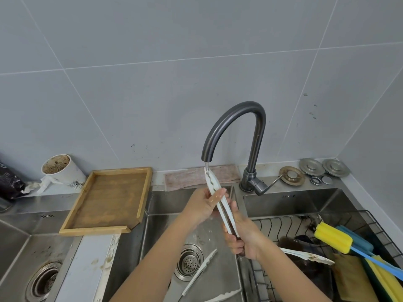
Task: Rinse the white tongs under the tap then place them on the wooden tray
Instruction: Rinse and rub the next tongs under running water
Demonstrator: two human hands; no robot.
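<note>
White tongs held under the running tap

The right hand's (242, 235) fingers (232, 244) curl round the handle end of the white tongs (220, 202), while the left hand's (207, 207) fingers (218, 195) pinch them midway. The tongs tilt up, scalloped tips in the water just below the tap (235, 118) spout, over the steel sink (218, 269). The wooden tray (109, 199) sits on the tabletop to the left, apart from both hands.
</note>
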